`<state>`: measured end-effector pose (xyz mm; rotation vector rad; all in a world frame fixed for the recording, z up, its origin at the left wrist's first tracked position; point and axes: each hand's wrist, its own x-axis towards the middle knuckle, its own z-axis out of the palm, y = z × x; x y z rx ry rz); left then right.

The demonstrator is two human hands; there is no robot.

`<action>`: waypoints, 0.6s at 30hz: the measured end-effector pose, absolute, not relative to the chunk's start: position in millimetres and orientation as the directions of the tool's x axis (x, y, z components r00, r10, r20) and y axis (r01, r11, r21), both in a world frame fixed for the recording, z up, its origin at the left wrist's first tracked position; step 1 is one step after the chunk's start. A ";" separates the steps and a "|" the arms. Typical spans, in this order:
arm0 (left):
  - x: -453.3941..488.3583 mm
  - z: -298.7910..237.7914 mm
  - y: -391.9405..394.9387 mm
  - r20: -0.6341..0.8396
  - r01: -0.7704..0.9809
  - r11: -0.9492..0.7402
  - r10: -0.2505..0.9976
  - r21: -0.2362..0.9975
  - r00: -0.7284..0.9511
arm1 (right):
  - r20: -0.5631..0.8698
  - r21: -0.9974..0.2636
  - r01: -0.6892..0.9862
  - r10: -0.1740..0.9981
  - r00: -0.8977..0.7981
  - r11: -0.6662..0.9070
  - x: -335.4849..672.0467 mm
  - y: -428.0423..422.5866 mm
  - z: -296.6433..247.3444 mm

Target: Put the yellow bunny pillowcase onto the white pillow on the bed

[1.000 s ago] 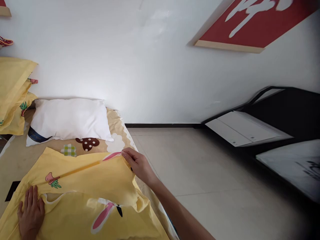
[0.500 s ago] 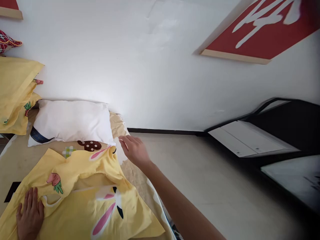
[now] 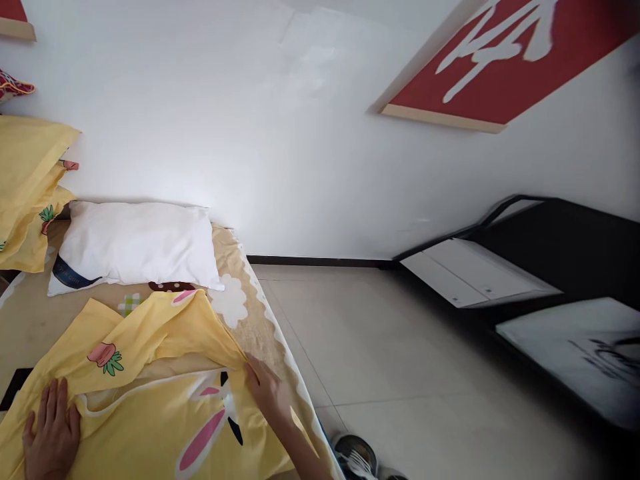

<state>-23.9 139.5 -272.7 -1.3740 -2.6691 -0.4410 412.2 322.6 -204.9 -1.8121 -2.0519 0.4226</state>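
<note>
A yellow pillowcase [image 3: 150, 440] printed with rabbit ears and a carrot lies spread and rumpled on the bed, its white-edged opening gaping near the middle. My left hand [image 3: 51, 427] rests flat on its left part, fingers stretched out. At the right side, my right hand [image 3: 270, 395] has its fingertips closed on a fold of the cloth; the thumb is partly hidden. Just beyond the pillowcase, a plump white pillow [image 3: 143, 243] with a dark blue corner label lies against the wall.
The bed sheet [image 3: 233, 300] is beige with a scalloped edge. More yellow bedding [image 3: 30, 153] is piled at left, and a dark flat object [image 3: 15, 388] lies by my left hand. Shoes [image 3: 356, 455] stand on the tiled floor. A black-framed cabinet [image 3: 505, 273] is at right.
My right hand has come down and towards me from beside the pillow to the pillowcase's right side. The cloth's far right corner has shifted slightly. My left hand stays flat on the cloth.
</note>
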 end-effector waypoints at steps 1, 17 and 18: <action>-23.5 -270.5 140.2 0.212 0.805 0.555 0.778 0.207 -0.591 | 0.129 -0.428 0.893 0.988 -0.088 0.135 416.1 312.6 -205.9; -17.4 -252.6 148.3 0.217 0.798 0.557 0.770 0.232 -0.601 | 0.063 -0.603 0.797 0.998 0.026 0.017 396.0 336.8 -221.8; -17.3 -252.3 149.1 0.218 0.799 0.554 0.771 0.232 -0.598 | 0.070 -0.605 0.796 0.997 0.022 0.025 385.6 344.9 -223.7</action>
